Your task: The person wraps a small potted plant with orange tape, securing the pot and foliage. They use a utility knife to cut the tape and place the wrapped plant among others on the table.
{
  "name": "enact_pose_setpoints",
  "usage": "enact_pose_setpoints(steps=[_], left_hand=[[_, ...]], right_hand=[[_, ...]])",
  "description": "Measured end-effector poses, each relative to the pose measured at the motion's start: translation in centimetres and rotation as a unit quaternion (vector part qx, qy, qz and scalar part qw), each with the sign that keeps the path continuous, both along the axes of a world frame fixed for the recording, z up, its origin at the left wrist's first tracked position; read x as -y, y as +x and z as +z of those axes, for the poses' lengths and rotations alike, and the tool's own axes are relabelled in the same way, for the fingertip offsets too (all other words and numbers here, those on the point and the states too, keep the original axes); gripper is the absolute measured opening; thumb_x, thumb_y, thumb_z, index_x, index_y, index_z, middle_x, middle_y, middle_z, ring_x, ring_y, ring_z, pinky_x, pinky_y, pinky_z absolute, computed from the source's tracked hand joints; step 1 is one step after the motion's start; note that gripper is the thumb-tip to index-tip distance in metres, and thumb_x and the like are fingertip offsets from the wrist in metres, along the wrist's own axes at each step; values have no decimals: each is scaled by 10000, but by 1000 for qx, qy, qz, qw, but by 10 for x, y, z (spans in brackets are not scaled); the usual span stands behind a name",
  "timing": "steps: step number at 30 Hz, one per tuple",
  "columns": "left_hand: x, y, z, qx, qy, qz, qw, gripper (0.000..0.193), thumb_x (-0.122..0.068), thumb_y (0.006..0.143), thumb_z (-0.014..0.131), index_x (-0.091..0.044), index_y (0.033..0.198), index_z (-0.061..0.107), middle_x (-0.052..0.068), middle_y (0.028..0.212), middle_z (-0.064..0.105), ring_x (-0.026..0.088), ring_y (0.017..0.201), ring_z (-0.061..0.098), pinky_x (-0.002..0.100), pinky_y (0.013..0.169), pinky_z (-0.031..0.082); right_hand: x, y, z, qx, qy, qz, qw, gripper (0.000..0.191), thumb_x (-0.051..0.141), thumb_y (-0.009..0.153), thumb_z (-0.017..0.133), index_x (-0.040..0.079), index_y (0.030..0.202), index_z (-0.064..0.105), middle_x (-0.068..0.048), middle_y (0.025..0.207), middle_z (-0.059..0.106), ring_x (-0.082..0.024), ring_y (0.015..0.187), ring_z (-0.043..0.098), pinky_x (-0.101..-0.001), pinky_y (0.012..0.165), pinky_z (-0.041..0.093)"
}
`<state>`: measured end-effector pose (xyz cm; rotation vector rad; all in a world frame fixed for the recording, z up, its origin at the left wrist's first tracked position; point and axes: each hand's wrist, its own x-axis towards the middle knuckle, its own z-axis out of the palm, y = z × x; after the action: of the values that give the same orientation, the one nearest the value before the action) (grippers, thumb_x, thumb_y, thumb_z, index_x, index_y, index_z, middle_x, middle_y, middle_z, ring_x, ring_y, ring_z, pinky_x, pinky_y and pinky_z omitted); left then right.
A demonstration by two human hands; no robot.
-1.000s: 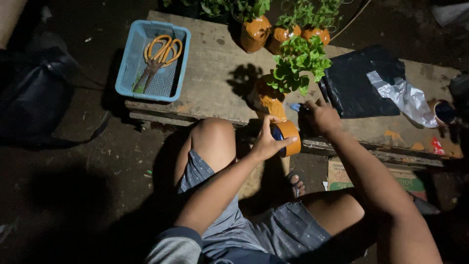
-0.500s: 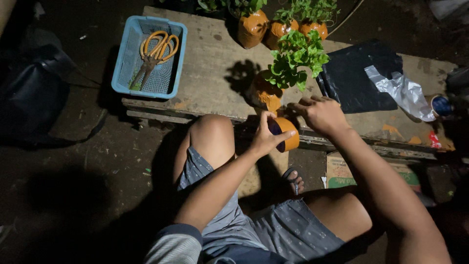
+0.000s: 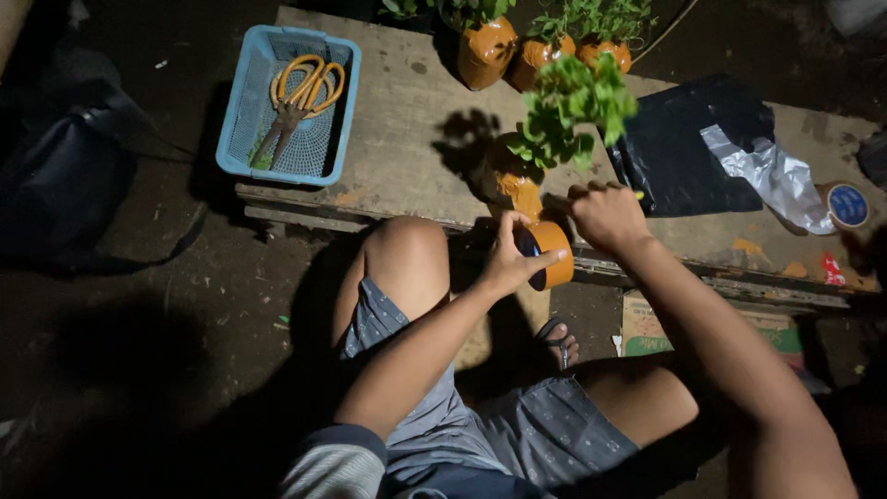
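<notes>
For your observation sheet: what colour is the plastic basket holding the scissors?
Light blue plastic mesh basket, clearest in the head view.

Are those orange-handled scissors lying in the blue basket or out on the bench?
In the basket. The scissors lie flat inside the blue basket, within its rim, well away from both hands.

Both forearms reach toward twelve o'clock from the seated body, the left grip (image 3: 510, 261) curled with thumb raised and forefinger stretched toward three o'clock, the right grip (image 3: 605, 217) knuckles-up, fingers bent under.
</notes>
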<state>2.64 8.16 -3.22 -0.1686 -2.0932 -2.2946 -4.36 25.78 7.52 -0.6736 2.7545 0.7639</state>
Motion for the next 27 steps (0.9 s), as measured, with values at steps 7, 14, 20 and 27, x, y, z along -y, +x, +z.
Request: enact_pose_setpoints(steps=[7,14,20,27], left_hand=[[2,-4,4,6,45,-34,998,791,-385,714,909,-39,1338,566,127,1266,657,204,1205,621,360,1076,490],[7,-15,5,83,88,-93,988,833,-365,697,912,-20,1379,578,95,1250,662,169,1157,630,330,1025,516],[12,-19,6,73,67,-97,990,842,-385,700,905,-15,1385,583,103,1280,660,180,1173,628,338,1031,506],[27,-32,-7,87,-60,-173,979,782,-398,655,913,-20,1294,669,136,1247,706,227,1185,647,346,1056,481]], right_hand=[[-14,-17,-7,-12,-212,-37,977,512,183,796,694,175,1307,660,-148,1280,636,-341,1203,595,-471,1003,475],[3,-52,-15,68,-545,49,835,937,383,771,857,56,1534,422,-251,1511,496,-420,1389,471,-460,1174,346],[25,-97,-46,154,-462,206,849,542,323,858,827,208,1359,654,-111,1442,585,-261,1290,572,-379,1104,447],[29,-111,-57,196,-476,98,852,655,484,750,839,91,1254,698,-138,1392,600,-326,1245,577,-437,1044,452]])
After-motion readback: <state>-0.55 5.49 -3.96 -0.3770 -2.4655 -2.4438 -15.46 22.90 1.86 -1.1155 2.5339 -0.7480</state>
